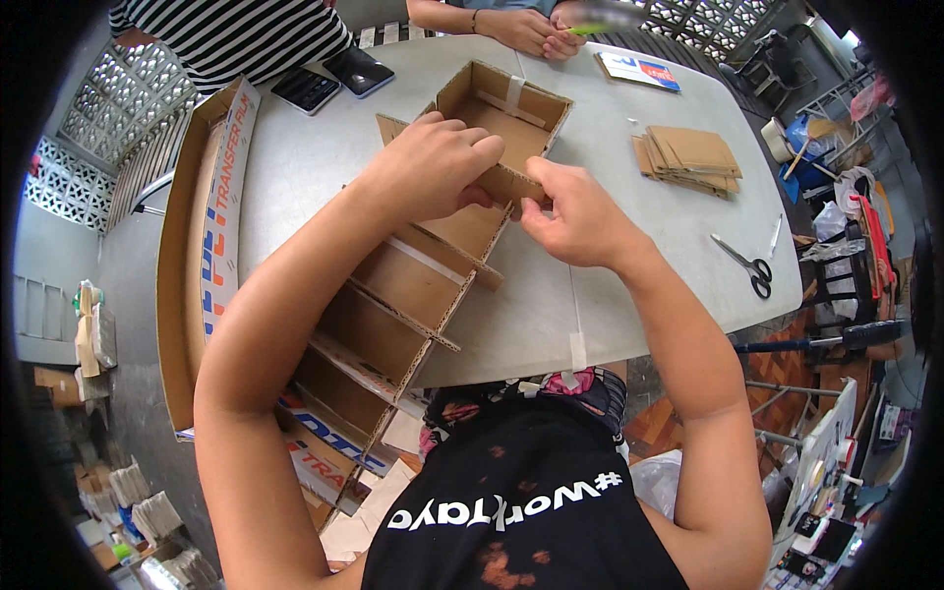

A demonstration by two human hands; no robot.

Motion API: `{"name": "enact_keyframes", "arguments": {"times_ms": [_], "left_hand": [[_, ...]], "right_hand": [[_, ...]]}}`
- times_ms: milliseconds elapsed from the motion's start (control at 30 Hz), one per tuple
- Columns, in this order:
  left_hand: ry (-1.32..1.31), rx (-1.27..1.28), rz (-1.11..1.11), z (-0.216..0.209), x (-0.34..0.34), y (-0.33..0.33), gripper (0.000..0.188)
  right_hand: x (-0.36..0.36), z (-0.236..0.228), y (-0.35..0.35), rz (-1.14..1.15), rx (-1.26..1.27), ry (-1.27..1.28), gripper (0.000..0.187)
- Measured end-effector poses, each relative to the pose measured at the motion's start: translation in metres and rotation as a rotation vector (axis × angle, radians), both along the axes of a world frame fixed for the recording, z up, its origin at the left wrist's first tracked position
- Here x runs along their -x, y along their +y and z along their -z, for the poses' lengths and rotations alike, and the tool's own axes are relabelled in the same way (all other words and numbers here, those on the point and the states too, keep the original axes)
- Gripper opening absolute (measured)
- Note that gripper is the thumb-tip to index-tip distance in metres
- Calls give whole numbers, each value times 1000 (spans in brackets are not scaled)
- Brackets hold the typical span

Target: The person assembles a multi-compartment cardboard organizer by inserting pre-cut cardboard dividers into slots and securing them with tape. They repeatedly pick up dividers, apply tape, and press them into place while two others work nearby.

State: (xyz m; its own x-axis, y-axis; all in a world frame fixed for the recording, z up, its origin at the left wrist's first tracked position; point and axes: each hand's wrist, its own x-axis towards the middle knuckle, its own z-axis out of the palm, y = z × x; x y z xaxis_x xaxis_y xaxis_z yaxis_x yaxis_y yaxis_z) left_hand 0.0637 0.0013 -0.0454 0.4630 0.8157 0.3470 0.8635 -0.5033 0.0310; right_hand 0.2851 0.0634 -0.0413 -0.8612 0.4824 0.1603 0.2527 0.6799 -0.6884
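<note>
A long, narrow cardboard box with several crosswise dividers slants over the table from near my lap toward the far side. My left hand is closed over a cardboard divider near the box's far compartment, its fingertips partly hidden behind the cardboard. At the right end of that same divider, my right hand pinches the edge between thumb and fingers. Other dividers stick out past the box's right wall. A strip of pale tape crosses the far end of the box.
On the white table lie a stack of cardboard pieces, black scissors, a printed card and two phones. A long cardboard tray stands at the left. Two people sit across, one's hands on the table.
</note>
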Motion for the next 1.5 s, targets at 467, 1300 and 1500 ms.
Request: {"name": "enact_keyframes", "arguments": {"times_ms": [467, 1300, 1500], "left_hand": [[69, 5, -21, 7, -8, -3, 39], [-845, 515, -364, 38, 107, -9, 15], [-895, 508, -379, 41, 104, -12, 18]], "right_hand": [[-9, 16, 4, -71, 9, -18, 16], [105, -13, 12, -54, -250, -412, 20], [107, -24, 10, -83, -212, -500, 18]]}}
